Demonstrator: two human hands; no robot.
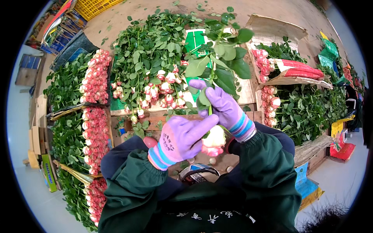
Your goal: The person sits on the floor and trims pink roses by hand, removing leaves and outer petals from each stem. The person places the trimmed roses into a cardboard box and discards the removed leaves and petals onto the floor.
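Before my chest a single rose hangs bloom-down, its cream and pink bloom (215,139) toward me and its leafy stem (224,55) pointing away. My left hand (182,138), in a lilac glove with writing on its back, holds the rose close to the bloom; its index finger lies across the stem. Higher up the stem, my right hand (224,106), gloved the same way, grips it, with a leaf (204,98) at the thumb and fingers. Just beyond, a pile of leafy cut roses (151,49) lies with blooms facing me.
Upright-packed rose bunches (96,134) line my left, divided by wrapping sheets. More roses (269,104) stand on the right beside a red and white wrapper (301,70). A green and white sheet (195,43) lies under the pile. At the far left is a yellow crate (93,8).
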